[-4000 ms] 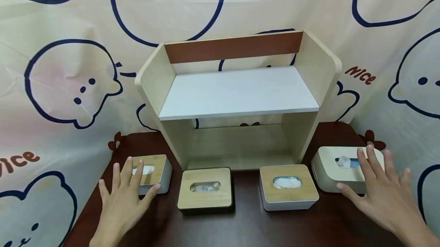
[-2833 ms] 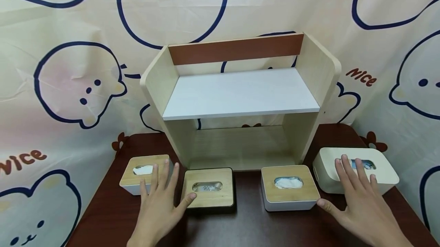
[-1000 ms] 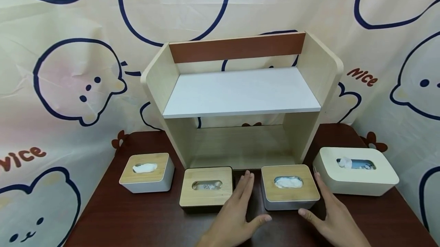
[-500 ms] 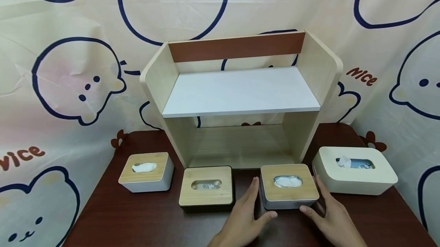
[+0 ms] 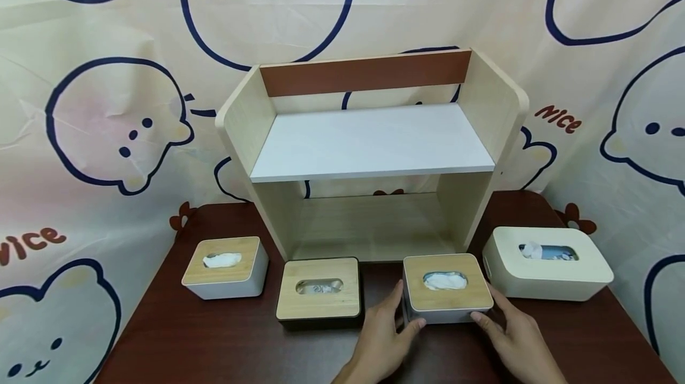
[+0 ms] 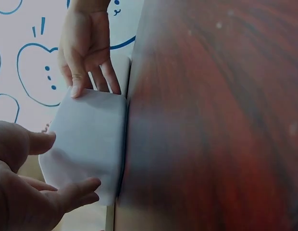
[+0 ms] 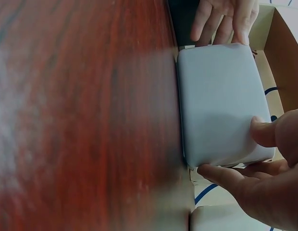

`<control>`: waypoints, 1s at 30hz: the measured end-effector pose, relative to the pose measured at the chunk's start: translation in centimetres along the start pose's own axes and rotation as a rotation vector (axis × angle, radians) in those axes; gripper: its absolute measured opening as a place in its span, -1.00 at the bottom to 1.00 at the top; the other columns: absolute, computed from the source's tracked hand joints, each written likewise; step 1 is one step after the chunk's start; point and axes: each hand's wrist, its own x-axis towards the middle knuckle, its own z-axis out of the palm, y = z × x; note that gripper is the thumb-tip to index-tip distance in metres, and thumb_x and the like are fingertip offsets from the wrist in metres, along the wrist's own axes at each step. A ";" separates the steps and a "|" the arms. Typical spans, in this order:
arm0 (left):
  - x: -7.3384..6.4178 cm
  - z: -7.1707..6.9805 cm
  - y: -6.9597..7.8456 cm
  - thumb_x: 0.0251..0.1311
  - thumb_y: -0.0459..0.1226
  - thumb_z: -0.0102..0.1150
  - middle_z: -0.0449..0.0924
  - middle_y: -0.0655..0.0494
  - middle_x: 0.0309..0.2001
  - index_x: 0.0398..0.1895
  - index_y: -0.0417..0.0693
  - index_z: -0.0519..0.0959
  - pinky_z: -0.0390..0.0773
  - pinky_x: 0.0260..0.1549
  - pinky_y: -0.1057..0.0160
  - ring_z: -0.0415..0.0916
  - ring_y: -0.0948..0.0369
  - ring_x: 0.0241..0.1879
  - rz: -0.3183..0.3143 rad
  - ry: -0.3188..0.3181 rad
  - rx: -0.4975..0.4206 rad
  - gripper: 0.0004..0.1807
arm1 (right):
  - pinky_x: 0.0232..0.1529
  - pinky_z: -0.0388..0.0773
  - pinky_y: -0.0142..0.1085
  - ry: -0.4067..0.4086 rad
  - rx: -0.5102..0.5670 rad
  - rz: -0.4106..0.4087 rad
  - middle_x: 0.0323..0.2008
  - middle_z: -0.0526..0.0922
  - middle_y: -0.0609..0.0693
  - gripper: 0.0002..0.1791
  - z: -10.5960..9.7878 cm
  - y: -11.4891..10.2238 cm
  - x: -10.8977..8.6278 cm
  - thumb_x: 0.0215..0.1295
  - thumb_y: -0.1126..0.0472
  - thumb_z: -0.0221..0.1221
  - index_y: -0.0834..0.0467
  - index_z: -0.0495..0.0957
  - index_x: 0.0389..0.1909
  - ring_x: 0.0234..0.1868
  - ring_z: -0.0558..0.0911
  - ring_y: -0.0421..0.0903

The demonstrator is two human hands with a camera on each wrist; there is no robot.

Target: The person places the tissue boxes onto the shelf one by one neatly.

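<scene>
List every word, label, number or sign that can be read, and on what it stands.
"Nice": on the backdrop cloth, right of the shelf unit.
"ice", after a partly cut-off letter: same cloth, far left.
Marks inside the black-based box and cream box: too small to read.

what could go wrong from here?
1. The right hand has fingers in the narrow gap beside the cream box and could shove it.
2. The left hand is close to the dark-based box and might bump it.
3. The wood-topped box between the hands stands right by the shelf unit; a lift angled forward might knock it.
</scene>
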 end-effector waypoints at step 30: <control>0.4 0.3 -0.1 0.43 -0.35 0.36 0.51 -0.36 0.40 0.49 -0.42 0.41 0.54 -0.46 0.47 0.15 0.55 -0.66 0.007 0.129 -0.029 -0.36 | -0.30 0.65 -0.19 0.022 0.028 0.143 -0.18 0.75 0.35 -0.18 0.0 -2.0 -0.6 0.46 -0.04 0.39 0.20 0.36 0.60 -0.47 0.60 -0.18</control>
